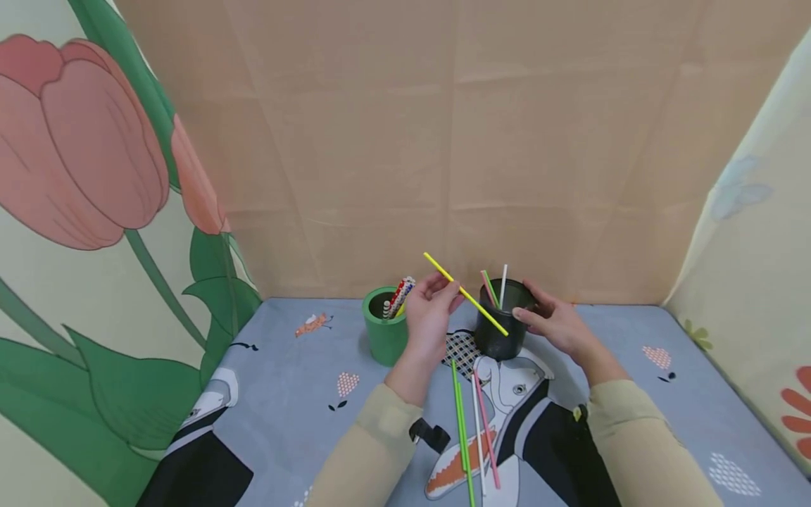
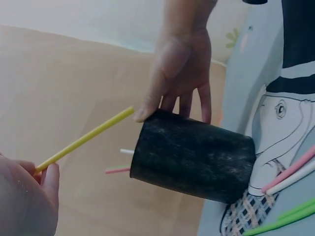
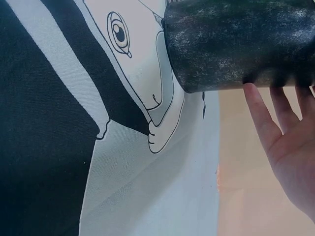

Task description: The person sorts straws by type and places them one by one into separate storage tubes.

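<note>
**Yellow straw held over the black cup**

Your sleeves (image 1: 380, 451) fill the near edge of the head view, both beige, with the printed grey-blue cloth (image 1: 665, 422) of the table spread beneath them; that cloth is the biggest thing before you, and it carries a cartoon figure in black, white and orange; behind it stand a tan backdrop (image 1: 443, 141) and, on the left, a panel with a large pink tulip (image 1: 82, 141).

Next in size, the black cup (image 1: 503, 324) stands upright near the far middle of the table, just right of your left hand; pink, green and white straws poke out of its top; your right hand (image 1: 557, 325) rests against its right side with straight, relaxed fingers (image 3: 261, 115) touching the wall, not wrapped round it, and the thumb tip near the rim.

Left of it, the green cup (image 1: 385, 327) stands upright, holding patterned straws; your left hand (image 1: 431, 317) is between the two cups, its fingertips pinching the yellow straw (image 1: 465, 294); that straw slants from upper left down to lower right, its lower end at the black cup's rim beside your right thumb.

Smallest, four loose straws (image 1: 472, 422), two green, one white, one pink, lie on the cloth nearer you, between your forearms.
</note>
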`<state>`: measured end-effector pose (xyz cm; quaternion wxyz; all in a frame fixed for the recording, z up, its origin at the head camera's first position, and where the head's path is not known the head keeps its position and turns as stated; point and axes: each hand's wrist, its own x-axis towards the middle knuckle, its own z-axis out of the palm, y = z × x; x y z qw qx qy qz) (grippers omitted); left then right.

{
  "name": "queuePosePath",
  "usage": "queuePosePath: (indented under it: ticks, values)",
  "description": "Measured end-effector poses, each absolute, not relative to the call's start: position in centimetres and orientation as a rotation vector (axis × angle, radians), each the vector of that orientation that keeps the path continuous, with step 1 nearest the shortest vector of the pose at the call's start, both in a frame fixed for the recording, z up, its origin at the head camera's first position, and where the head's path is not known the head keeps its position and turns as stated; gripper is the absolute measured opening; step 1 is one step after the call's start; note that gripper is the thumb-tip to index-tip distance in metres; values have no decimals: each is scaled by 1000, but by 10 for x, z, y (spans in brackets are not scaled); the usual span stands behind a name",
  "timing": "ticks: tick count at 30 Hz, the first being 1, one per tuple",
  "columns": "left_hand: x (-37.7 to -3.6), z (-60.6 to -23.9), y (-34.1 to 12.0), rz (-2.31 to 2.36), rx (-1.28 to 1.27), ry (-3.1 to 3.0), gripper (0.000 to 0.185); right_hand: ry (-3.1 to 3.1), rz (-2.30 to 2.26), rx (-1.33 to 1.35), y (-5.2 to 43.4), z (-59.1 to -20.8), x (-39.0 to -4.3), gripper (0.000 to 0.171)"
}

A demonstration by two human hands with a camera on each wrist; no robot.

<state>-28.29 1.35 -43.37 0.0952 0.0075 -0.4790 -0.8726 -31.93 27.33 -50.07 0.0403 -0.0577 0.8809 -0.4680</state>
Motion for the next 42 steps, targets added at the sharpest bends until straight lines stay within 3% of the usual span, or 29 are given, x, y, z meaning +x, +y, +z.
queuePosePath:
  ticks: [9, 42]
  values:
    - [-294, -416, 28, -2487, 9, -1348, 20, 2706, -1430, -205, 275, -501, -320, 96]
    - [-308, -425, 43, -2198, -18, -1580, 15, 2756, -1342, -176, 273, -494, -321, 95]
